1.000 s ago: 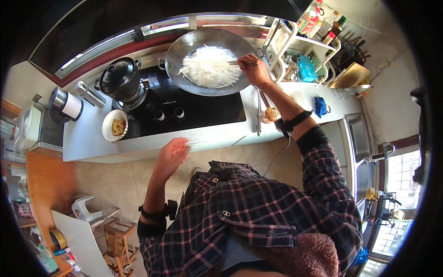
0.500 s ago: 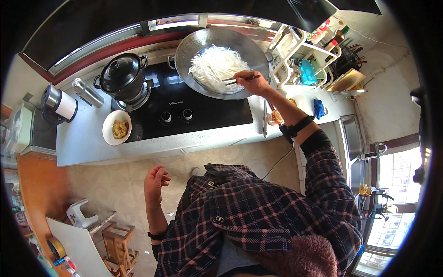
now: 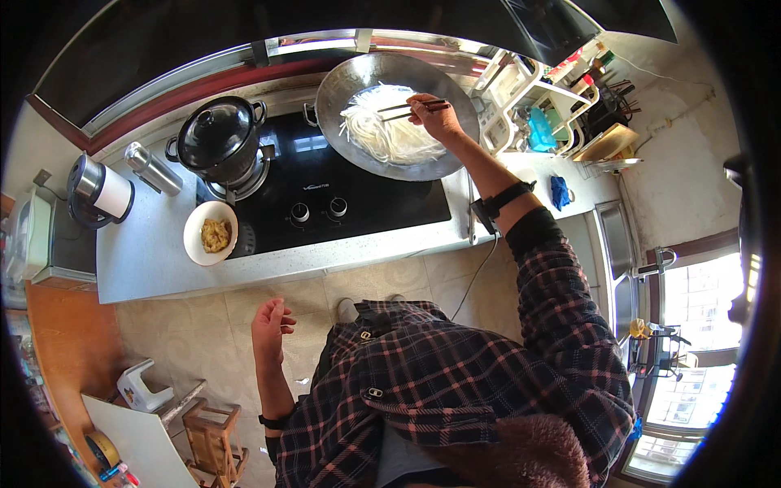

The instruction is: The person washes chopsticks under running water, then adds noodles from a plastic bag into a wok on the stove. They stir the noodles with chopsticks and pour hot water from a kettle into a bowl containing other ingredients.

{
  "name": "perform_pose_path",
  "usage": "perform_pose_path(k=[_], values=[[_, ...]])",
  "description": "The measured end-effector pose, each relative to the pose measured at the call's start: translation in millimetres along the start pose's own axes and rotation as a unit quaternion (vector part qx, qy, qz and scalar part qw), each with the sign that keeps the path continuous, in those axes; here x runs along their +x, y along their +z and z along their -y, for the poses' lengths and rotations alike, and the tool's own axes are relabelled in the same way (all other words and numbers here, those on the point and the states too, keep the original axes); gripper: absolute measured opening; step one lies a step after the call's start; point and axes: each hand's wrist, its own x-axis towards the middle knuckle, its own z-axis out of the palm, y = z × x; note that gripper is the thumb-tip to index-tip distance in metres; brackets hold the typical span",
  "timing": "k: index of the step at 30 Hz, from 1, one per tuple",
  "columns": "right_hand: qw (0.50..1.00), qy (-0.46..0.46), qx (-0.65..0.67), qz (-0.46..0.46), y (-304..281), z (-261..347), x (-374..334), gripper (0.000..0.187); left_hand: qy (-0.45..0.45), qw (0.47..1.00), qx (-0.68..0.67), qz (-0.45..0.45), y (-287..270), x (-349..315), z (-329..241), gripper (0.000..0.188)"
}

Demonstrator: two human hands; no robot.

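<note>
My right hand (image 3: 439,122) grips a pair of dark chopsticks (image 3: 397,107) over a large metal wok (image 3: 333,91). Their tips touch the far part of a heap of white noodles (image 3: 399,145) inside it. The wok sits on the right side of a black gas stove (image 3: 382,213). Well short of the counter, my left hand (image 3: 271,325) hangs at my side with loosely bent fingers and nothing seen in it.
Left of the wok, a lidded black pot (image 3: 218,134) stands on the other burner. A white bowl of yellowish food (image 3: 195,236) lies near the counter's front edge. Beyond are a steel flask (image 3: 154,168), a kettle (image 3: 106,191) and, at right, a white rack (image 3: 521,102).
My right hand and the chopsticks have moved up toward the wok's far side, and the noodles have shifted and spread nearer the front. My left hand stays at my side.
</note>
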Motion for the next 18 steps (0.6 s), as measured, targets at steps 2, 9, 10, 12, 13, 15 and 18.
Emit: perform_pose_path(k=[2, 9, 10, 12, 13, 15, 18], values=[[0.999, 0.032, -0.005, -0.029, -5.1, -10.0, 4.1, 0.020, -0.001, 1.000, 0.003, -0.007, -7.2, -3.3, 4.8, 0.021], [0.980, -0.012, -0.099, -0.170, -50.1, -18.4, 1.2, 0.013, -0.006, 1.000, -0.005, -0.023, -31.3, -3.1, 19.0, 0.022], [0.970, -0.016, -0.140, -0.199, -53.6, -17.2, 1.3, 0.013, -0.005, 1.000, -0.006, -0.025, -32.4, -2.5, 20.2, 0.021], [0.968, -0.066, -0.140, -0.198, -49.7, -15.7, 3.9, 0.012, -0.004, 0.999, -0.009, -0.032, -32.1, -1.8, 21.9, 0.021], [0.966, -0.074, -0.140, -0.204, -44.8, -15.0, 5.3, 0.012, -0.008, 0.999, -0.008, -0.038, -31.3, -1.4, 21.9, 0.021], [0.984, -0.072, -0.078, -0.146, -25.0, -14.6, 9.2, 0.013, -0.007, 1.000, -0.010, -0.027, -28.7, -0.8, 21.4, 0.021], [0.997, -0.040, -0.041, -0.052, 11.2, -12.4, 14.2, 0.022, -0.005, 1.000, -0.014, -0.024, -25.1, -1.0, 19.6, 0.020]])
